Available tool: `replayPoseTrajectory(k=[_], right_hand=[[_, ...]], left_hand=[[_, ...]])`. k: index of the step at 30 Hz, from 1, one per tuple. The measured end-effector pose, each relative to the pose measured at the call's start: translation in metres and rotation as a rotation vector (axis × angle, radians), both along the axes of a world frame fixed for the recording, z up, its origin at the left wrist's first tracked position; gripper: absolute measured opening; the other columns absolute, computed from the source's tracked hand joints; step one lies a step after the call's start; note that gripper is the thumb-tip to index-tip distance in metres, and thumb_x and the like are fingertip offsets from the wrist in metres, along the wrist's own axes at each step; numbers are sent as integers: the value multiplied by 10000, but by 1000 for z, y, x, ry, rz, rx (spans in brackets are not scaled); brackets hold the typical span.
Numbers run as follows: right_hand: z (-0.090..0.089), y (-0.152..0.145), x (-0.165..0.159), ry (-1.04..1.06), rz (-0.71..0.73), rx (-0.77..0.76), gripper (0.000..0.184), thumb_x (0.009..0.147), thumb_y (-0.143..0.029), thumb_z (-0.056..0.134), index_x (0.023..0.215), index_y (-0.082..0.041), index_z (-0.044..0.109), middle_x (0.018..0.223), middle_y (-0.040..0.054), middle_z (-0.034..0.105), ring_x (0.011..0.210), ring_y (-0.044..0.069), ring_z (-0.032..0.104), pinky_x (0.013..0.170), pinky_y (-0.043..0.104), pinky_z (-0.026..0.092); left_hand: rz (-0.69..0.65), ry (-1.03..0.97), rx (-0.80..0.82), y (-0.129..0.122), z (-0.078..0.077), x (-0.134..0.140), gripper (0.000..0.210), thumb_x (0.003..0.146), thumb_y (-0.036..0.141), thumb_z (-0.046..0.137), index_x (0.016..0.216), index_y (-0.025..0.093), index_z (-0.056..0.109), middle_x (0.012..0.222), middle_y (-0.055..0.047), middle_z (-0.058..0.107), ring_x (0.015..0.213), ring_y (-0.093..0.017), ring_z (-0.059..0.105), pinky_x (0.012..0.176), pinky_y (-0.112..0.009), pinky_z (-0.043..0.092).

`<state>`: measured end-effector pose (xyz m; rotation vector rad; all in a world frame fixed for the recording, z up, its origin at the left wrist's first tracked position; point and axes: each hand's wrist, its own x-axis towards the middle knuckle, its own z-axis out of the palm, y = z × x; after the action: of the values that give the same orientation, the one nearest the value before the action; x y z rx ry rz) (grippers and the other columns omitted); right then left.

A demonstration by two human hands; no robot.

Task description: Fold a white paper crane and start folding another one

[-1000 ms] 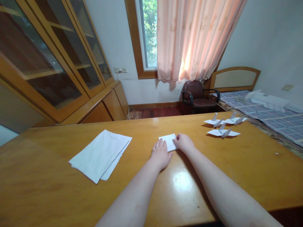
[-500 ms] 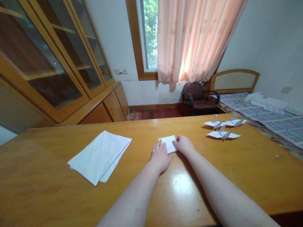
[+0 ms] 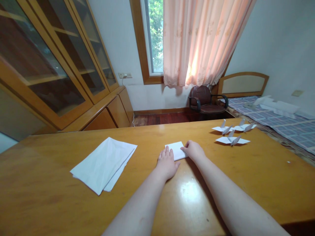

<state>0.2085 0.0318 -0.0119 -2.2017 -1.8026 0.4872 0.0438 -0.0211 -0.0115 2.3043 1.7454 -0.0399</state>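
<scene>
Fingers of both hands are down flat on a small folded paper [image 3: 177,150] just right of the frame's centre, on the wooden table [image 3: 246,177]. Left hand [image 3: 166,164] lies palm down with fingers together, tips on the paper's near left edge. Right hand [image 3: 194,150] is loosely curled over the right edge, fingertips pressing; I can't tell if anything is pinched underneath. Neither hand has lifted the paper, it's lying flat.

Looks to me like a crease is being pressed in, mid-fold on an origami piece. Three finished paper cranes [image 3: 231,132] sit in the right part of the frame, well apart from the hands, and a stack of white sheets [image 3: 104,165] lies at left centre.

My guess is the following fold needs one hand pinning the paper while the other lifts an edge cleanly, keeping corners lined up so the crease stays sharp.
</scene>
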Motion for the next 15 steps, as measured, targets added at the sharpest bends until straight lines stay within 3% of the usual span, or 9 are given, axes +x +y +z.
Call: replayPoseTrajectory(k=[3, 7, 10, 15], right_hand=[[1, 0, 4, 18, 35, 30, 219, 719, -389, 645, 809, -191, 623, 809, 66, 677, 747, 177, 593, 587, 251, 347], [1, -3, 5, 10, 267, 136, 118, 745, -303, 619, 794, -198, 641, 811, 37, 675, 732, 147, 579, 620, 237, 350], [1, -8, 1, 18, 425, 124, 128, 727, -327, 638, 743, -200, 643, 769, 21, 668, 697, 136, 567, 612, 231, 345], [2, -16, -8, 30, 464, 39, 250, 660, -434, 694, 696, -198, 618, 692, 6, 647, 620, 127, 538, 555, 229, 316]], left_hand=[[1, 2, 14, 1, -5, 1, 799, 824, 547, 342, 1432, 40, 233, 1520, -200, 116, 1397, -310, 138, 1121, -434, 146], [-1, 2, 23, 1, -11, 1, 795, 829, 548, 327, 1437, 47, 220, 1523, -194, 99, 1400, -308, 124, 1122, -442, 137], [-1, 2, 13, 1, -13, 1, 796, 835, 559, 306, 1441, 51, 209, 1526, -187, 81, 1404, -308, 105, 1125, -445, 127], [-7, 2, 2, 2, -13, 2, 797, 841, 564, 280, 1445, 52, 195, 1529, -179, 64, 1406, -305, 88, 1129, -446, 112]])
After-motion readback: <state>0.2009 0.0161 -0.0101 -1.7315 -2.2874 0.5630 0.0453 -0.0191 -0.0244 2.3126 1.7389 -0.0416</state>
